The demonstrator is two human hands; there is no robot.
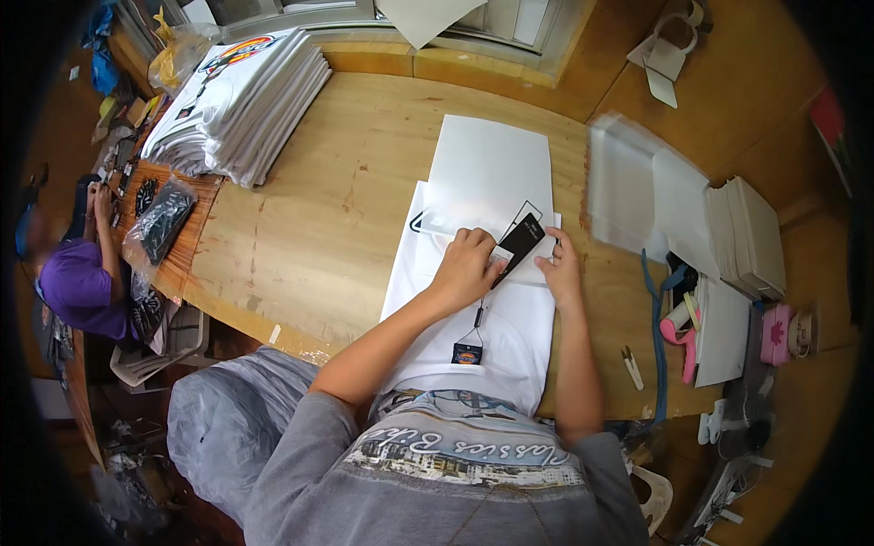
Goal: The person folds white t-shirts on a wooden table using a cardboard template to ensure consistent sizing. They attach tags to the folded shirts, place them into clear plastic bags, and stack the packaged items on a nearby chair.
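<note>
A white T-shirt lies on the table in front of me, with a white cardboard sheet on its upper part. My left hand is closed over the shirt, its fingers bent, gripping the lower end of a black hang tag. A white-edged tag shows behind the black one. My right hand is at the tag's right side, thumb and forefinger apart and curved close to it. Below, a small black square tag hangs from a black cord on the shirt. A clear hanger-like piece with a black hook lies left of the sheet.
A tall stack of folded white shirts stands far left. Beside it lies a plastic bag of black items. A person in purple works at left. On the right are clear plastic sheets, cardboard, a pink tag gun and snips.
</note>
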